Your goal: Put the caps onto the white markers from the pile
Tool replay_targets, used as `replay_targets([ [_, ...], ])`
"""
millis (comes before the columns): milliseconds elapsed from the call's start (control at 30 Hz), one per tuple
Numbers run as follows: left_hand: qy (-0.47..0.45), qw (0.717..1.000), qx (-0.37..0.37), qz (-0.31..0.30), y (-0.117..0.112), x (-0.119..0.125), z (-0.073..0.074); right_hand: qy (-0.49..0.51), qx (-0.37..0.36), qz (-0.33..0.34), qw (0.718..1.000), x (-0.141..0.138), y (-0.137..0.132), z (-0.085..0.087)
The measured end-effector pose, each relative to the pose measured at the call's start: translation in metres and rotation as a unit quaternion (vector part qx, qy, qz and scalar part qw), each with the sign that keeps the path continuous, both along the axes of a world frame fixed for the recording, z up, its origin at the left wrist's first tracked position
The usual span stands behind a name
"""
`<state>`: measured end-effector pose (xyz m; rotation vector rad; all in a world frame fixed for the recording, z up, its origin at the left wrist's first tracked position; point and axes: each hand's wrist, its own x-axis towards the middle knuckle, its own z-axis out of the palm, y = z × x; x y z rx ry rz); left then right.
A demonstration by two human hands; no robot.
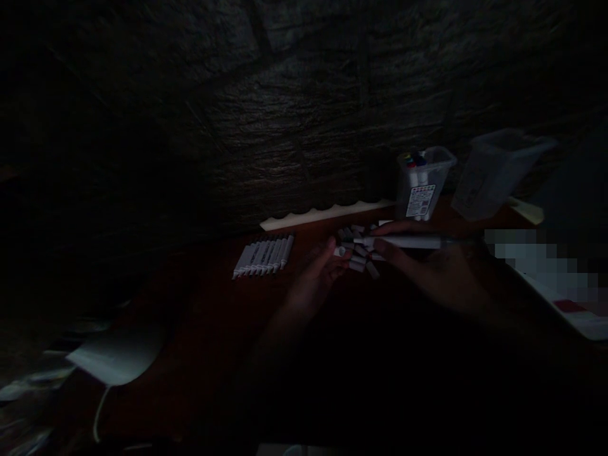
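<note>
My right hand (413, 259) is closed on a white marker (413, 241), held nearly level. Its uncapped dark tip points left, toward my left hand (318, 269). Between the thumb and fingers of that hand is a white marker cap (339, 251), its hollow end facing the tip; the two are apart. Loose caps (357, 265) lie in a small pile on the table behind and between my hands. Left of them, a row of white markers (263, 254) lies side by side. The scene is very dark, so fine details are lost.
A clear plastic bin (424, 183) with several markers stands by the wall, beside another translucent bin (494, 174). A pale wavy-edged strip (327, 214) runs along the wall. At right lies a white item (565, 297), partly pixelated. A white object with a cord (116, 361) sits left.
</note>
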<state>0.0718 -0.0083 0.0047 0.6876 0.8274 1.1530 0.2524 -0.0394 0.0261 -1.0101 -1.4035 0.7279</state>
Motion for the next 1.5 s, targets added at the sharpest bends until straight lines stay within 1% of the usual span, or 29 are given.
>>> replay_targets([
  [133,0.016,1.000,0.003,0.013,-0.001,0.001,0.001,-0.037,0.048,-0.044,0.997,-0.002,-0.001,-0.004],
  [200,0.023,1.000,0.010,0.013,-0.001,0.002,0.001,-0.040,0.057,-0.050,0.996,-0.003,-0.002,-0.006],
  [400,0.040,0.999,0.021,0.001,-0.002,0.002,0.001,-0.042,0.062,-0.040,0.996,-0.006,-0.003,-0.008],
  [533,0.041,0.998,0.038,-0.008,-0.005,0.003,0.000,-0.066,0.046,-0.016,0.997,-0.008,-0.005,-0.011],
  [600,0.038,0.998,0.042,-0.011,-0.006,0.005,0.000,-0.086,0.045,-0.020,0.995,-0.007,-0.005,-0.012],
  [700,0.029,0.999,0.042,-0.010,-0.007,0.007,0.001,-0.138,0.060,-0.050,0.987,0.001,-0.001,-0.012],
  [800,-0.002,0.998,0.056,0.019,-0.005,0.005,0.003,-0.199,0.073,-0.094,0.973,0.017,0.010,-0.013],
  [867,-0.022,0.997,0.067,0.043,-0.004,0.002,0.005,-0.207,0.065,-0.122,0.969,0.026,0.016,-0.014],
  [933,-0.031,0.996,0.072,0.047,-0.004,0.000,0.007,-0.182,0.064,-0.134,0.972,0.029,0.020,-0.016],
  [1067,-0.044,0.996,0.072,0.019,-0.006,0.001,0.007,-0.094,0.064,-0.100,0.988,0.018,0.013,-0.015],
  [1200,-0.033,0.997,0.068,0.018,-0.007,0.003,0.006,-0.037,0.038,-0.059,0.997,0.007,0.001,-0.006],
  [1333,-0.016,0.997,0.081,-0.004,-0.007,0.005,0.004,-0.038,0.039,-0.027,0.998,0.002,-0.005,-0.001],
  [1400,-0.007,0.997,0.078,-0.005,-0.007,0.007,0.002,-0.051,0.045,-0.006,0.998,-0.001,-0.006,-0.003],
  [1500,0.004,0.997,0.072,-0.002,-0.007,0.008,-0.002,-0.086,0.036,0.031,0.995,-0.003,-0.006,-0.008],
])
